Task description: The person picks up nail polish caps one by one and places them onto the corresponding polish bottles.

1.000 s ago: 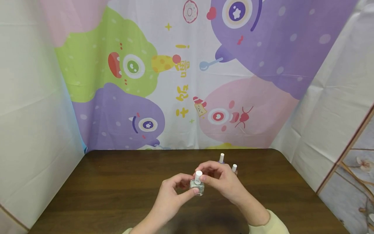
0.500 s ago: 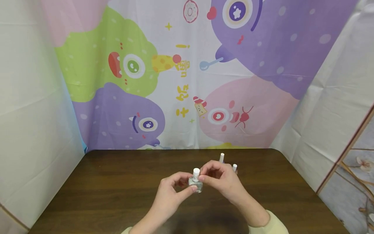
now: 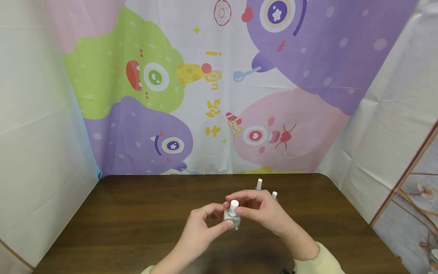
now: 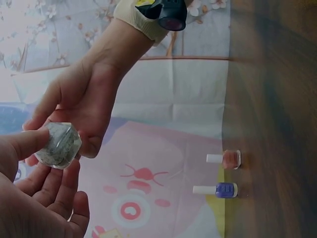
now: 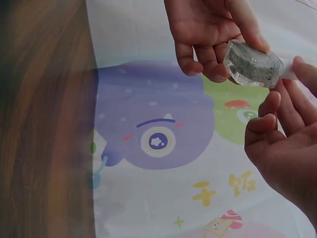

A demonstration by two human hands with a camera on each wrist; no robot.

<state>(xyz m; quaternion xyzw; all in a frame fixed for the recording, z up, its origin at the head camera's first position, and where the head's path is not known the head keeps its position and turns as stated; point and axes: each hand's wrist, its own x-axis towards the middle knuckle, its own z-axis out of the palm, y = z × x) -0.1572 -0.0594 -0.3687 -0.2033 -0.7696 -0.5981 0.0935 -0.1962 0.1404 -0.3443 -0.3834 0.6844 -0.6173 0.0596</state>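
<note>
A small glass nail polish bottle with speckled grey-green polish is held up above the table, its white cap on top and tilted slightly. My left hand grips the glass body between thumb and fingers. With my right hand I pinch the cap, thumb on the near side and fingers behind it. The right wrist view shows the speckled glass under the left thumb, with the white cap between the right thumb and fingers. From the left wrist, the bottle's base faces the camera and hides the cap.
Two more nail polish bottles stand on the dark wooden table beyond my right hand: one purple, one orange-brown, both white-capped. A cartoon-printed cloth hangs at the table's back edge. Pale cloth walls flank both sides.
Half a second ago the bottle sat slightly higher and further left, with the right fingertips at the cap's right side. Now the right fingers reach further around behind the cap.
</note>
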